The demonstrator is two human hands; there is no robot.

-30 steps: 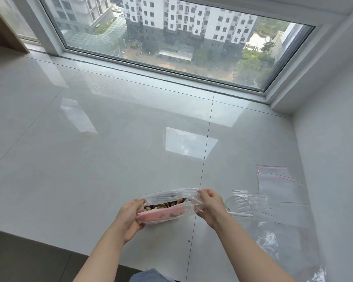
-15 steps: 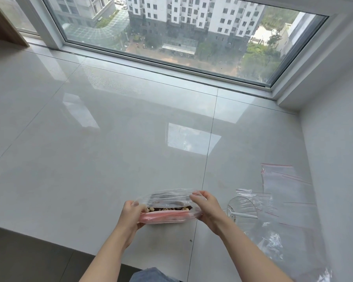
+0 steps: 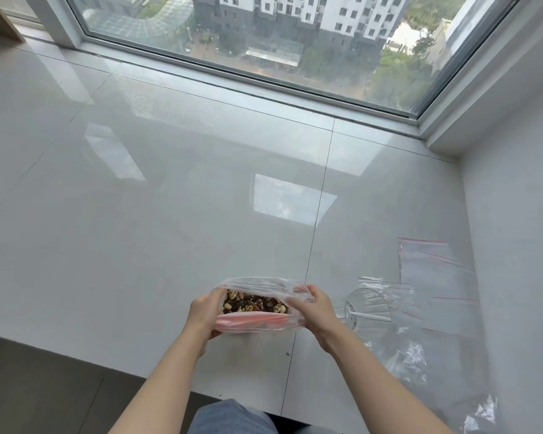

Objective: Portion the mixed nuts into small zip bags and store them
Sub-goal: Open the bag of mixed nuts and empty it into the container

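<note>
**Holding the big nut bag open the right way**

The big bag of mixed nuts (image 3: 257, 303) is held up just above the white ledge (image 3: 138, 230), close to its near edge. The left hand (image 3: 205, 311) is curled round the left end of the bag. The right hand (image 3: 314, 305) pinches the top edge on the right side. The mouth is pulled open, and the nuts can be seen inside.

The step in hand looks like opening the bag so the nuts can be taken out. It is done well when the mouth is kept facing up and pulled wide from both ends. The bag should be kept level, or nuts may be tipped out onto the ledge. The thin plastic is slippery, so a firm pinch is needed.

The clear scoop (image 3: 368, 306) lies just to the right of the right hand. The small zip bags (image 3: 436, 270) with red strips are spread out beyond it, by the wall. One hand will have to be freed for the scoop, so the big bag is best set down first with its mouth propped open.
</note>
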